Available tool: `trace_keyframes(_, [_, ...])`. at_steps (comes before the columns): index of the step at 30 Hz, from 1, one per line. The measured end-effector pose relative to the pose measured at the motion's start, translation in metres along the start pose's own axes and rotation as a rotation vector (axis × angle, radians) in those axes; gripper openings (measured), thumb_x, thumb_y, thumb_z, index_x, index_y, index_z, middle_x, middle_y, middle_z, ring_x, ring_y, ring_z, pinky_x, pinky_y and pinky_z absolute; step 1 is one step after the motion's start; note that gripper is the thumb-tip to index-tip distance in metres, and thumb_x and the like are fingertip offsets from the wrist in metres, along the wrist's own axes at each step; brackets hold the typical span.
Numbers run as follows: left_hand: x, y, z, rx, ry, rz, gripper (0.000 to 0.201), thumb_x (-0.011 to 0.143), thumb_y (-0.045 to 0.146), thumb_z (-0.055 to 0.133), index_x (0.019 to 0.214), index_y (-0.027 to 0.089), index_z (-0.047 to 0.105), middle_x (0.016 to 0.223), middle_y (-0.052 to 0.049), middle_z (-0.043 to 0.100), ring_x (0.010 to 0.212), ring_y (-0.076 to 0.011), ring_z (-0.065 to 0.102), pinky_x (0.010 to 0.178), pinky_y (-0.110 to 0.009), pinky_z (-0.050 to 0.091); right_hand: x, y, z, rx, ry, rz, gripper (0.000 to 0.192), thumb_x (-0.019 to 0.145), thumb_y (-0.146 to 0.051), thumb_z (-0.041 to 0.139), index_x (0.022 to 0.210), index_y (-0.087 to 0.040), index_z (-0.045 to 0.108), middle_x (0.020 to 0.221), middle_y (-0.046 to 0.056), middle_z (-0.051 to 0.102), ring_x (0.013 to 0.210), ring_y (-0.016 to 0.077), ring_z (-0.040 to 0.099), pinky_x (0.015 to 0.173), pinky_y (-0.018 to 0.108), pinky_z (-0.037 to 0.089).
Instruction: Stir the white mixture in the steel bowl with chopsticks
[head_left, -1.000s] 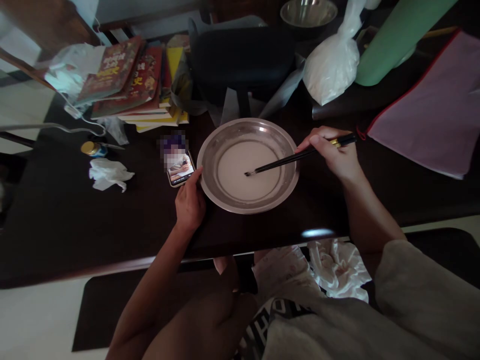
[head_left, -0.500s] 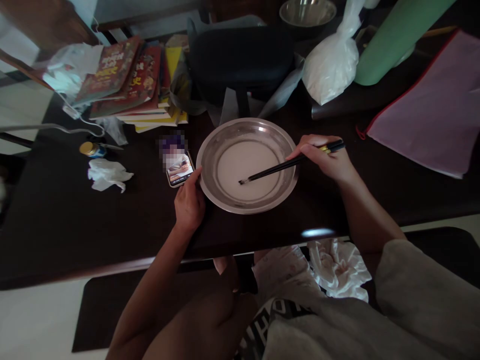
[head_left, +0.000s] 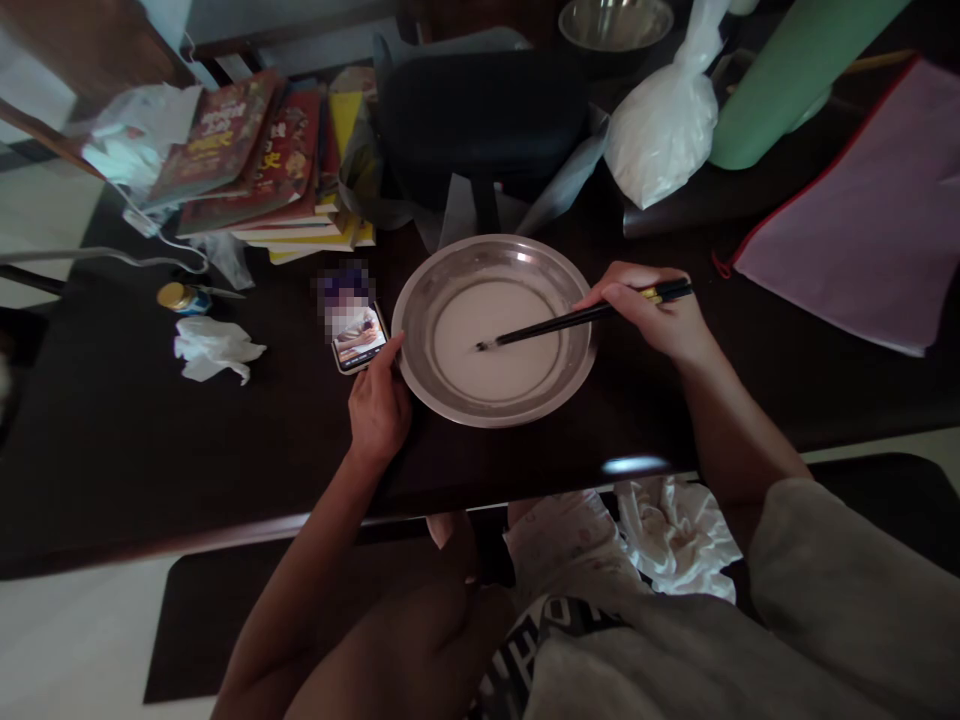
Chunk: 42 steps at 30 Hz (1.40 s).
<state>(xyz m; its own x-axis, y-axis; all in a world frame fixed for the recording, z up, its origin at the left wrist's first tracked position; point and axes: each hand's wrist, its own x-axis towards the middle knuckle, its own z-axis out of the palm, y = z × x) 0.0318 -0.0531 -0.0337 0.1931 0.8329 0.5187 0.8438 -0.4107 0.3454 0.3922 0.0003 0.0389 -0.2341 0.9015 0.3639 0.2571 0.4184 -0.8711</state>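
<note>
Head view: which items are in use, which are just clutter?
In use: metal pan of white batter, steadied by left hand; chopsticks in right hand.

Lying about: phone, books, crumpled tissue, white bag, pink folder.

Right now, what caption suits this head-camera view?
Right hand dips black chopsticks into white liquid in a steel bowl; left hand grips its rim.

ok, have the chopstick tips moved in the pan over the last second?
Yes. The chopsticks, held in the right hand, have tips now nearer the left side of the metal pan, which stayed put with the left hand at its rim.
</note>
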Motion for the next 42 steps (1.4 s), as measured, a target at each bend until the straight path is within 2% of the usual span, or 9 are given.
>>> trace_keyframes(4, [-0.0001, -0.0005, 0.0001, -0.005, -0.016, -0.005, 0.052, 0.096, 0.014, 0.038, 0.147, 0.018, 0.047, 0.137, -0.014, 0.067, 0.117, -0.0242, 0.069, 0.097, -0.039, 0.056, 0.0007, 0.0006, -0.0006, 0.055, 0.090, 0.014, 0.029, 0.091, -0.050, 0.064, 0.076, -0.030, 0.079, 0.074, 0.002, 0.075, 0.072, 0.0185, 0.068, 0.070, 0.037, 0.055])
trace_keyframes(9, [-0.0001, 0.0002, -0.0017, -0.017, -0.041, -0.021, 0.050, 0.098, 0.017, 0.038, 0.147, 0.018, 0.047, 0.139, -0.015, 0.065, 0.120, -0.0249, 0.068, 0.099, -0.040, 0.055, 0.0005, -0.0014, 0.0028, 0.043, -0.010, 0.014, 0.027, 0.091, -0.050, 0.065, 0.080, -0.029, 0.079, 0.078, 0.001, 0.076, 0.075, 0.0182, 0.070, 0.072, 0.036, 0.057])
trace_keyframes(12, [0.0002, 0.0004, -0.0024, -0.020, -0.036, -0.012, 0.050, 0.099, 0.017, 0.036, 0.147, 0.017, 0.047, 0.138, -0.015, 0.066, 0.119, -0.0249, 0.068, 0.098, -0.040, 0.055, 0.0008, -0.0009, 0.0020, 0.026, 0.066, -0.006, 0.026, 0.091, -0.049, 0.065, 0.080, -0.031, 0.079, 0.078, 0.001, 0.075, 0.077, 0.0183, 0.070, 0.075, 0.037, 0.057])
trace_keyframes(15, [0.0002, -0.0002, -0.0019, -0.021, -0.039, -0.028, 0.049, 0.099, 0.018, 0.036, 0.147, 0.018, 0.048, 0.138, -0.015, 0.066, 0.118, -0.0244, 0.069, 0.098, -0.039, 0.055, 0.0008, 0.0007, 0.0011, 0.073, 0.121, 0.011, 0.027, 0.091, -0.050, 0.066, 0.077, -0.030, 0.078, 0.074, 0.001, 0.074, 0.071, 0.0179, 0.070, 0.070, 0.036, 0.057])
trace_keyframes(20, [-0.0006, -0.0011, -0.0001, -0.041, -0.022, -0.069, 0.045, 0.101, 0.024, 0.038, 0.144, 0.019, 0.051, 0.137, -0.013, 0.067, 0.118, -0.0231, 0.069, 0.099, -0.037, 0.054, 0.0006, -0.0010, 0.0034, 0.062, -0.004, 0.011, 0.028, 0.091, -0.049, 0.065, 0.078, -0.028, 0.079, 0.077, 0.002, 0.075, 0.074, 0.0177, 0.069, 0.069, 0.035, 0.057])
trace_keyframes(25, [-0.0002, -0.0004, 0.0008, -0.040, -0.001, -0.049, 0.044, 0.103, 0.026, 0.034, 0.142, 0.018, 0.053, 0.135, -0.014, 0.068, 0.113, -0.0218, 0.071, 0.095, -0.035, 0.056, 0.0009, -0.0023, 0.0014, 0.056, 0.113, 0.022, 0.028, 0.090, -0.051, 0.067, 0.075, -0.029, 0.078, 0.074, 0.002, 0.075, 0.073, 0.0195, 0.070, 0.070, 0.038, 0.057])
trace_keyframes(31, [0.0018, 0.0034, -0.0011, -0.025, 0.010, -0.048, 0.042, 0.105, 0.028, 0.033, 0.138, 0.018, 0.057, 0.130, -0.013, 0.071, 0.107, -0.0217, 0.073, 0.091, -0.035, 0.056, -0.0004, -0.0010, 0.0028, 0.061, -0.022, 0.006, 0.027, 0.092, -0.047, 0.065, 0.079, -0.028, 0.079, 0.077, 0.001, 0.076, 0.074, 0.0180, 0.070, 0.070, 0.036, 0.055])
trace_keyframes(37, [0.0024, 0.0037, -0.0028, 0.001, -0.011, 0.000, 0.043, 0.104, 0.023, 0.032, 0.140, 0.015, 0.054, 0.127, -0.015, 0.071, 0.102, -0.0226, 0.073, 0.087, -0.036, 0.056, -0.0006, 0.0020, 0.0009, 0.107, 0.101, -0.008, 0.023, 0.093, -0.042, 0.066, 0.079, -0.031, 0.080, 0.074, 0.001, 0.075, 0.071, 0.0177, 0.069, 0.069, 0.036, 0.054])
trace_keyframes(42, [0.0023, 0.0018, -0.0016, -0.001, 0.030, 0.063, 0.046, 0.100, 0.015, 0.034, 0.142, 0.015, 0.053, 0.127, -0.015, 0.071, 0.098, -0.0217, 0.073, 0.085, -0.035, 0.054, -0.0009, -0.0002, 0.0030, 0.071, -0.021, -0.006, 0.026, 0.093, -0.045, 0.065, 0.079, -0.029, 0.080, 0.077, 0.001, 0.076, 0.073, 0.0173, 0.069, 0.069, 0.035, 0.054])
